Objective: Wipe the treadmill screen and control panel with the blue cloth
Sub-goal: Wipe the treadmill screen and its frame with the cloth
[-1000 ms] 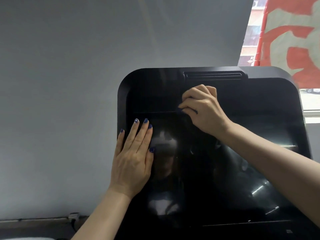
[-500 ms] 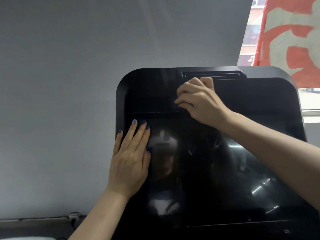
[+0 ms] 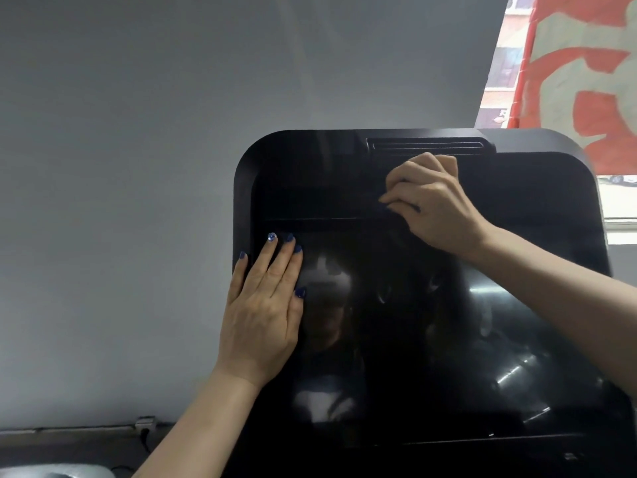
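Since a second ago the right hand has slid up the treadmill console, from the upper edge of the screen onto the black band below the vent slot, its knuckles now just under that slot. The left hand has stayed put: flat, fingers straight and together, pressed on the screen's left edge with the little finger over the bezel.

The right hand's grip is clenched, fingers curled tight against the panel. Only a thin dark-blue sliver shows at the fingertips, likely the blue cloth, though it is hard to tell from the nail polish; the rest is hidden under the hand. The console's lower part is cut off by the frame, and the glossy screen shows only dim reflections.
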The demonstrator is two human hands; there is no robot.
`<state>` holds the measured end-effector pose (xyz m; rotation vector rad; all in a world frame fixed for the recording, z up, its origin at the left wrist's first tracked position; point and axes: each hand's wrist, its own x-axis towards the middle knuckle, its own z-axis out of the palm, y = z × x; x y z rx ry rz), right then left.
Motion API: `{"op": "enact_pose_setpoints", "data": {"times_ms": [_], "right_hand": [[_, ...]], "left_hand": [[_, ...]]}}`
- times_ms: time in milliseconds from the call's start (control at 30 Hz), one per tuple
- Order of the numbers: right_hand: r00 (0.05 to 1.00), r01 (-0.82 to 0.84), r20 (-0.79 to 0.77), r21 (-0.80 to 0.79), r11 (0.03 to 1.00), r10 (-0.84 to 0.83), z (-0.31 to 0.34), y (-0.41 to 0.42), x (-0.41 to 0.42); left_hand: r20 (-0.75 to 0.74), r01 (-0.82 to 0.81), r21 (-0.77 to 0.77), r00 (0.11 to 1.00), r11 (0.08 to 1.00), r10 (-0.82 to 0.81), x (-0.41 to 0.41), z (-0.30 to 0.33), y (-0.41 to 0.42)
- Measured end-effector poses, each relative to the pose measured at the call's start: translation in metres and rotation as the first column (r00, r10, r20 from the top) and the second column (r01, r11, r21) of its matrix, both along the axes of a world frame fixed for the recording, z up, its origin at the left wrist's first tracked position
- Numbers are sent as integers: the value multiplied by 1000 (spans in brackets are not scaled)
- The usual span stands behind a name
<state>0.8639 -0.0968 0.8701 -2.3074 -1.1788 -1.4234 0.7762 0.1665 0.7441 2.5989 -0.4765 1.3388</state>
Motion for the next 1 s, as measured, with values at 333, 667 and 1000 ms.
{"op": "enact_pose_setpoints", "data": {"times_ms": [333, 667, 1000], "right_hand": [[1000, -27, -6, -41, 999, 26, -13, -16, -8], [999, -21, -30, -61, 998, 19, -16, -24, -8], [999, -31, -37, -77, 997, 29, -14, -30, -7]], "left_hand": [[3, 8, -6, 1000, 1000, -8, 0, 0, 0], [2, 9, 0, 1000, 1000, -9, 0, -1, 0], [13, -10, 14, 1000, 1000, 10, 0, -1, 0]]}}
